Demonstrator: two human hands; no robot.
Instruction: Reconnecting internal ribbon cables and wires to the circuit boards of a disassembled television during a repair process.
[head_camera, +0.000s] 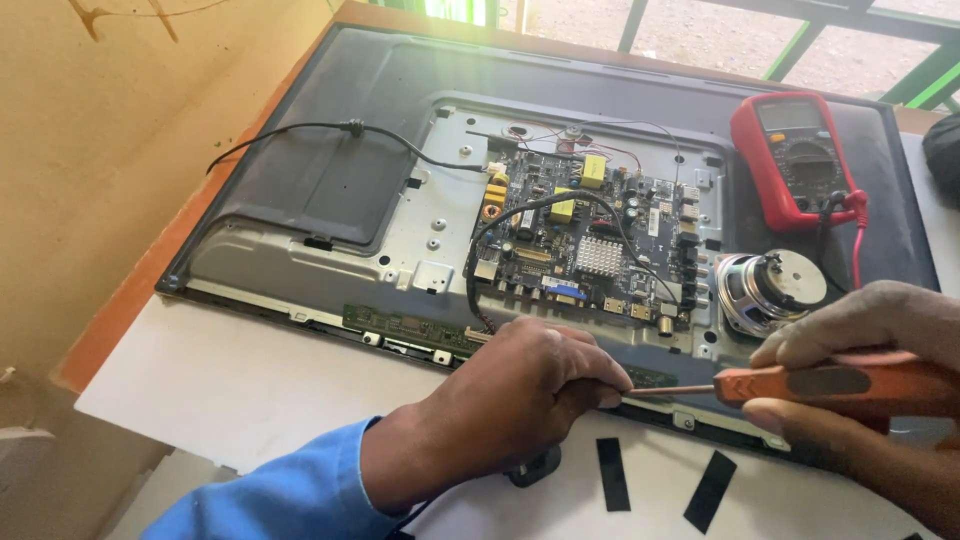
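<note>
An opened flat television (330, 170) lies face down on a table, its main circuit board (590, 240) exposed on a metal plate. My right hand (870, 400) grips an orange-handled screwdriver (830, 382) whose thin shaft points left. My left hand (530, 385), in a blue sleeve, rests closed at the television's near edge, its fingertips pinching the screwdriver's tip against a narrow green strip board (410, 328). A black cable (500, 230) loops over the main board.
A red multimeter (795, 160) with its leads lies on the television's far right. A round speaker (765, 285) sits beside the board. Two black tape strips (660, 480) lie on the white tabletop (250, 380). A tan wall runs along the left.
</note>
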